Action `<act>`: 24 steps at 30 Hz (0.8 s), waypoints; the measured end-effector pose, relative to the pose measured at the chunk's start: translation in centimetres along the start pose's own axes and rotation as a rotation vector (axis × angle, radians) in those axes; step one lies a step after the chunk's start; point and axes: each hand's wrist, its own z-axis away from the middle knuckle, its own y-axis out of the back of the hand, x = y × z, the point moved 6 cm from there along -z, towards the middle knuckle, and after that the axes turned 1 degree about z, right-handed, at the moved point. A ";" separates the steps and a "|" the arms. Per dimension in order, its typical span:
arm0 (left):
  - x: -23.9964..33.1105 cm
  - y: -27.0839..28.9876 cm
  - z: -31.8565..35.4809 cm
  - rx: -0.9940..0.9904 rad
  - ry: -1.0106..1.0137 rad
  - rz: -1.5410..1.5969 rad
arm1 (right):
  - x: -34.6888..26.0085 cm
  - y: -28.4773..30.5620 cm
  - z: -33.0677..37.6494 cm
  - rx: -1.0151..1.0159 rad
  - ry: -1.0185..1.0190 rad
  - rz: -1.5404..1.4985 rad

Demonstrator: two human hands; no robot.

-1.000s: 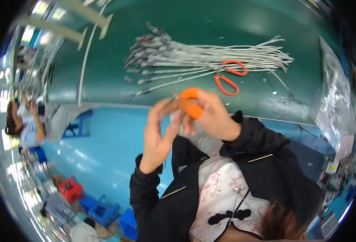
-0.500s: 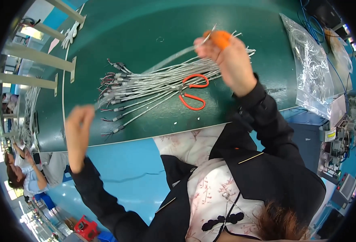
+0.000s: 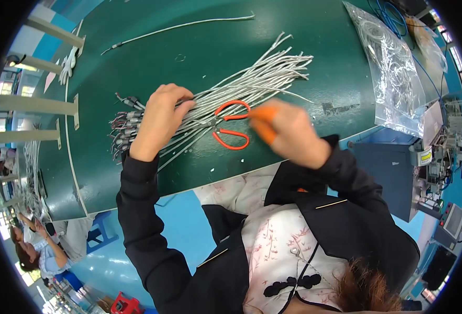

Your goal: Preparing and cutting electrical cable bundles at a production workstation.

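Observation:
A bundle of silvery braided cables (image 3: 241,89) lies across the green table, with dark connectors and thin stripped wires (image 3: 126,123) at its left end. Over that left part, my left hand (image 3: 163,115) has its fingers and thumb bent in around a cable of the bundle. My right hand (image 3: 291,128), smeared by motion, wears orange finger covers (image 3: 265,123) and hovers just right of the red-handled cutters (image 3: 233,138). The cutters rest on the cables with their handles spread. Farther back, one single cable (image 3: 189,24) lies apart from the bundle.
A clear plastic bag of coiled cables (image 3: 393,68) lies at the table's right, beside blue cords (image 3: 388,18). Pale metal posts (image 3: 37,104) and a white glove (image 3: 68,65) are at the left. Another person (image 3: 42,251) sits beyond the left edge.
A cable stretched between my hands is out of them, and a single cable now lies at the back. My left hand moved right onto the bundle; my right hand came down near the cutters.

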 end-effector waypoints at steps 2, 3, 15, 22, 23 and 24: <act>1.0 -0.9 -1.5 -0.027 -0.028 0.032 | -0.3 -1.2 0.7 0.023 0.047 -0.024; 1.2 -0.7 -1.7 -0.051 -0.003 0.011 | -0.5 -2.0 0.7 -0.036 0.077 -0.003; 5.1 -2.8 -4.9 -0.099 0.053 -0.141 | 2.1 -1.7 0.4 -0.073 0.088 0.252; 8.8 1.7 -4.7 0.154 0.114 -0.080 | 2.2 -0.8 1.6 -0.079 0.131 0.254; 9.6 2.2 -4.4 0.172 0.118 -0.099 | 2.1 -0.6 1.9 -0.074 0.128 0.241; 10.5 2.6 -4.1 0.190 0.123 -0.118 | 2.0 -0.4 2.1 -0.069 0.124 0.227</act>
